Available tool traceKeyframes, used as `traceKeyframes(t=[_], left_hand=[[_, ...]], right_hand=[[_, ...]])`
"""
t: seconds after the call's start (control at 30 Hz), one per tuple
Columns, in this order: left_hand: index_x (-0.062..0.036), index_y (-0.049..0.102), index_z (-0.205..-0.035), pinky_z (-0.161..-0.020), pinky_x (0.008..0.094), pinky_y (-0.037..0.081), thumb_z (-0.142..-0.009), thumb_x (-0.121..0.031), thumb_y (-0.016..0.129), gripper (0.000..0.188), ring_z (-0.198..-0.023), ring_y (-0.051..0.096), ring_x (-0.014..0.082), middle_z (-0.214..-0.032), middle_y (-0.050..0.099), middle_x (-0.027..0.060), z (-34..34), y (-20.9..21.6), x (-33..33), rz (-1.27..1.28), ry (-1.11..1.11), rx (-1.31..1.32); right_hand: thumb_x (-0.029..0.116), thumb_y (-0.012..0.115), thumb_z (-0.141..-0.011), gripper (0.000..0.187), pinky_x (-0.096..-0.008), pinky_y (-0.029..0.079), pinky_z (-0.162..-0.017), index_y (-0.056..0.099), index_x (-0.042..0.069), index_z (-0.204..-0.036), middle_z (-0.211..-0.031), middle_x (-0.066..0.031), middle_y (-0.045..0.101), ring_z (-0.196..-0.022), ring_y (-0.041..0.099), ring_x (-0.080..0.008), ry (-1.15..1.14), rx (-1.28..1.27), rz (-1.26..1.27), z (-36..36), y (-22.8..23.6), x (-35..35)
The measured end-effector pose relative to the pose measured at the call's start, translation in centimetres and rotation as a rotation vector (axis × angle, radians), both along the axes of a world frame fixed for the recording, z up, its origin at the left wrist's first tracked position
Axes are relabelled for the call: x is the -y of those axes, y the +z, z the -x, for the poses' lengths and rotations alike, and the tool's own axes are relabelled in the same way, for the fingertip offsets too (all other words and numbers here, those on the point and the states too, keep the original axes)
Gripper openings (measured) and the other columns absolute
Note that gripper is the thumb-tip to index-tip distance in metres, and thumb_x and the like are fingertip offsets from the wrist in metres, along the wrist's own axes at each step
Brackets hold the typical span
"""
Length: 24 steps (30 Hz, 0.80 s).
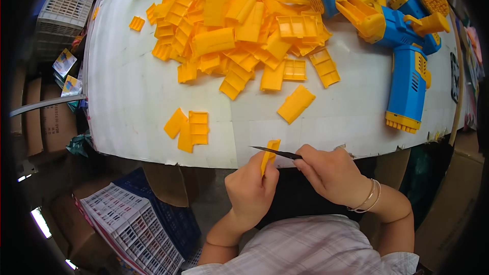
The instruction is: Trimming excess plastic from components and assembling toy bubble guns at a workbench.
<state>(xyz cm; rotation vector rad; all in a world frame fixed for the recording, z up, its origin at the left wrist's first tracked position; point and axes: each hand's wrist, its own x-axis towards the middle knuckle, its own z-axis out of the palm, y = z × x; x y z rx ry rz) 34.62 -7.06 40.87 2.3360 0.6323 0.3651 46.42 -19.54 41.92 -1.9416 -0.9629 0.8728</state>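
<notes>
Over the table's near edge, my left hand (250, 187) grips a yellow plastic cover (269, 157), held upright on its edge. My right hand (333, 175) is closed round a slim black knife (277, 153), whose pointed blade lies across the cover and reaches left past it. Whether the blade's edge touches the plastic I cannot tell. Just beyond my hands lies one loose yellow cover (296, 104). A small group of similar covers (199, 128) rests to the left. Farther back is a large heap of yellow covers (214, 42), some showing ribbed inner sides.
The white table (119, 102) has a worn near edge. Several blue and yellow toy guns (407, 84) lie at the right and far right. On the floor at left stand a white and blue plastic crate (127, 219) and cardboard boxes (51, 117). A grey bar (46, 104) juts toward the table.
</notes>
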Motion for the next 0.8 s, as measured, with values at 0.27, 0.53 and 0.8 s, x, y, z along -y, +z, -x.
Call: traceKeyframes(t=[0.27, 0.53, 0.8], left_hand=[[0.0008, 0.058, -0.087, -0.043, 0.0267, 0.041, -0.08, -0.002, 0.054, 0.009, -0.044, 0.053, 0.0213, -0.055, 0.052, 0.0131, 0.1, -0.2, -0.6, 0.176, 0.051, -0.117], [-0.0003, 0.059, -0.091, -0.044, 0.0288, 0.039, -0.081, -0.003, 0.054, 0.012, -0.043, 0.05, 0.0206, -0.056, 0.051, 0.0122, 0.3, -0.9, -1.3, 0.3, 0.113, -0.091], [-0.001, 0.059, -0.092, -0.044, 0.0286, 0.04, -0.078, -0.001, 0.056, 0.014, -0.044, 0.051, 0.0212, -0.056, 0.051, 0.0118, 0.1, -0.1, -0.5, 0.31, 0.013, -0.064]], right_hand=[[0.014, 0.047, -0.09, 0.012, -0.0242, 0.033, -0.046, 0.051, 0.003, -0.089, -0.054, -0.0065, 0.042, -0.047, 0.041, -0.0138, -0.103, -0.228, -0.066, -1.8, -1.1, -0.9], [0.01, 0.055, -0.085, 0.018, -0.0177, 0.031, -0.054, 0.051, 0.003, -0.101, -0.07, 0.004, 0.041, -0.058, 0.035, -0.0033, -0.181, -0.546, -0.186, -0.9, -0.5, -1.4], [0.003, 0.065, -0.077, 0.013, -0.0175, 0.036, -0.057, 0.065, -0.001, -0.089, -0.072, -0.0012, 0.054, -0.063, 0.046, -0.0053, -0.268, -0.633, -0.367, -0.8, -2.2, -3.7]])
